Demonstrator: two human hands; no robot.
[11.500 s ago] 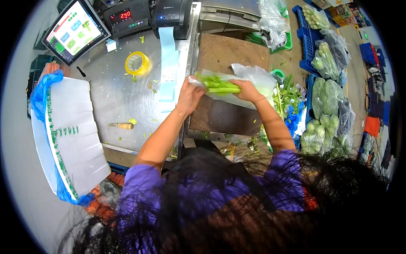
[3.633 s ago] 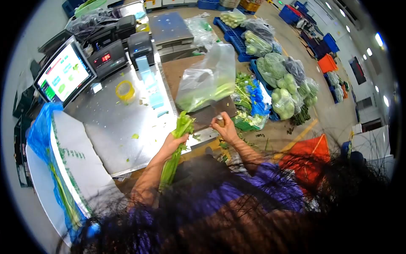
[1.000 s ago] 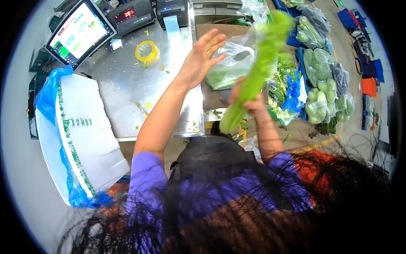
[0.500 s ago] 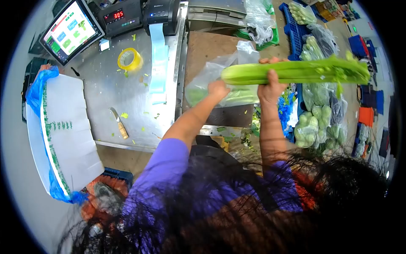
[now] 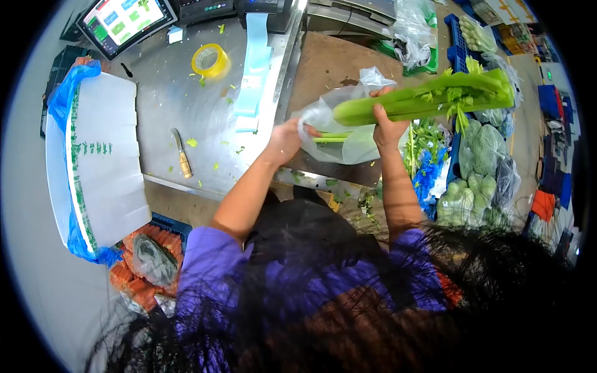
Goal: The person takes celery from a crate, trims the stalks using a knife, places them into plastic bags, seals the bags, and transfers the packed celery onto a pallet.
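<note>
My right hand (image 5: 388, 127) is closed around a bunch of celery (image 5: 429, 99), held level with its pale cut base to the left and its leafy end to the right. My left hand (image 5: 287, 142) grips the left edge of a clear plastic bag (image 5: 351, 149), fingers partly hidden by the film. Thin green celery stalks (image 5: 329, 138) show at the bag's opening, near my left fingers. The celery base lies over or just inside the bag; I cannot tell which. Beneath is a brown board (image 5: 329, 59).
On the steel table (image 5: 168, 112) lie a knife (image 5: 181, 154), a yellow tape roll (image 5: 210, 60) and blue label strips (image 5: 252, 81). A screen (image 5: 124, 25) stands behind. A white foam box (image 5: 106, 161) is at left, bagged green vegetables (image 5: 469, 193) at right.
My left hand has moved left and down, pulling the bag's edge out from the celery base. The celery has tilted slightly and shifted a little. The view has moved too.
</note>
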